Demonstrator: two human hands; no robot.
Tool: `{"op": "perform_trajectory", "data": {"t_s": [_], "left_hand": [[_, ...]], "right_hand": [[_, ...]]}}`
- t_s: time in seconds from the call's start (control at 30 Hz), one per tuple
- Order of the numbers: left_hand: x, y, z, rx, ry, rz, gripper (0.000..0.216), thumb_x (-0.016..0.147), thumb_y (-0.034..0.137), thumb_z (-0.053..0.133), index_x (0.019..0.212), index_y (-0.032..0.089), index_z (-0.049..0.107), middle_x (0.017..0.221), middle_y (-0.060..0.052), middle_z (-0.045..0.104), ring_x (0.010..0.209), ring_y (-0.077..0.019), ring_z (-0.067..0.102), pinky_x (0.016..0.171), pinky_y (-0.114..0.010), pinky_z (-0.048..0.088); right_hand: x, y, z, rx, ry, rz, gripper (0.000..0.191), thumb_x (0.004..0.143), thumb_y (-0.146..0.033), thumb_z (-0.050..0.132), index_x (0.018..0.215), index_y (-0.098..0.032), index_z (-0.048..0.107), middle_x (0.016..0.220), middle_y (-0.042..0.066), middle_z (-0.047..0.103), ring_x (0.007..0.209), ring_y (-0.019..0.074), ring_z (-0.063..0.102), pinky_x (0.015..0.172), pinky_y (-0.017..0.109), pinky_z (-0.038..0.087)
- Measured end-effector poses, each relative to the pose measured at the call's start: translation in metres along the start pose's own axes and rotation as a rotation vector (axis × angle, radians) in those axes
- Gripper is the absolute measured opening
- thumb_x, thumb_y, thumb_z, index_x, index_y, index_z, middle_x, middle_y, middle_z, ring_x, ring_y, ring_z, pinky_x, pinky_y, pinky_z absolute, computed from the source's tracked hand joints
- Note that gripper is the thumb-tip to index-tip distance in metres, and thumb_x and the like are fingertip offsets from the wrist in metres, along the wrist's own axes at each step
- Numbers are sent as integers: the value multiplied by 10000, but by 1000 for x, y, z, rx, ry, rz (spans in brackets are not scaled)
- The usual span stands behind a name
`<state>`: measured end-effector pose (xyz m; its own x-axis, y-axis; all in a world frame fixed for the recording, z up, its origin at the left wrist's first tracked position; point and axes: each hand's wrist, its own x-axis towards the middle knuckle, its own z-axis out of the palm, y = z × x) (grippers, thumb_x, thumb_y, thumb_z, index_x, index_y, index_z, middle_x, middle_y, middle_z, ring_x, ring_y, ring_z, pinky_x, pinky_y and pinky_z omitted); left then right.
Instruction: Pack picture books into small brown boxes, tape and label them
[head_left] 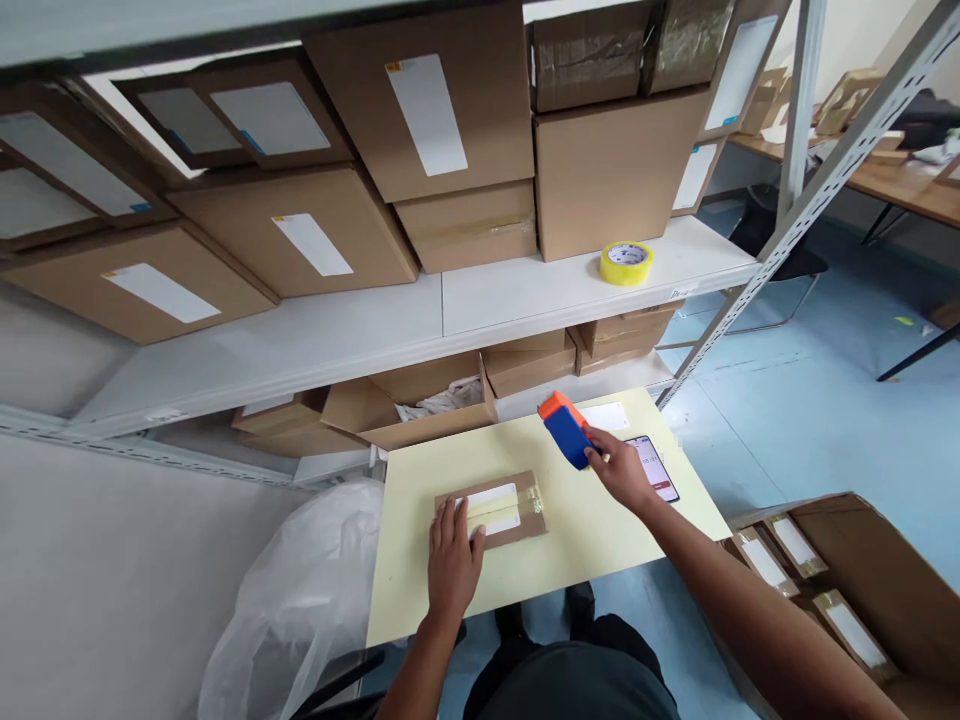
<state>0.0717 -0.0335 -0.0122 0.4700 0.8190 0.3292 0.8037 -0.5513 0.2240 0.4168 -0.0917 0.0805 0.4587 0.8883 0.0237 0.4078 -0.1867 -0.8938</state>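
A small flat cardboard box (534, 508) lies on the pale yellow table (409, 560), with a white label and a strip of tape on its top. My left hand (453, 560) rests over its left part, fingers stretched out and thumb apart. Above the table, to the right of the box, my right hand (619, 468) is closed around a blue and orange tape dispenser (568, 432). The dispenser is tilted and apart from the box. Beyond it lies a white label sheet (604, 416), partly hidden. A phone (654, 470) with its screen lit lies beside my right wrist.
Shelving (525, 290) behind the table holds several cardboard boxes (465, 100) and a yellow tape roll (626, 262). An open carton (420, 400) sits on the lower shelf. A plastic bag (300, 590) stands left. At right, a large carton (862, 540) contains several taped boxes.
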Motion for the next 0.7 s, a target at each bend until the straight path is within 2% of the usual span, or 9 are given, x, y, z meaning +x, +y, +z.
{"op": "perform_trajectory", "data": {"t_s": [0.17,0.3,0.47,0.6,0.7], "left_hand": [[-4,0,2,14,33,16,530,1032,404,435,1493,144,472,1519,-198,509,1443,-340,443,1178,-549,379],[-5,1,2,19,58,24,526,1030,379,444,1502,147,465,1509,-195,522,1444,-338,445,1177,-550,379],[-5,3,1,14,64,15,518,1027,366,452,1494,144,476,1510,-192,525,1446,-332,444,1177,-541,380],[-5,3,0,3,51,2,518,1029,380,442,1490,149,482,1520,-189,518,1457,-332,431,1179,-543,379],[-6,2,-1,-8,26,-6,525,1027,381,437,1499,153,473,1529,-187,510,1465,-333,420,1185,-547,369]], "right_hand": [[47,-78,-36,24,135,-256,431,901,-337,603,1314,-241,683,1231,65,757,1084,260,734,953,407,599],[74,-122,-58,-56,205,-411,437,915,-350,595,1328,-238,682,1260,62,745,1088,264,728,1000,424,574],[113,-153,-72,-283,247,-479,457,925,-315,549,1358,-224,663,1211,65,762,1056,286,724,974,423,564],[173,-166,-77,-555,196,-541,432,913,-243,521,1310,-205,688,1143,88,769,1000,309,710,912,423,553],[218,-167,-74,-702,130,-611,387,906,-205,521,1236,-174,722,1125,123,752,1048,314,669,912,413,531]]}}
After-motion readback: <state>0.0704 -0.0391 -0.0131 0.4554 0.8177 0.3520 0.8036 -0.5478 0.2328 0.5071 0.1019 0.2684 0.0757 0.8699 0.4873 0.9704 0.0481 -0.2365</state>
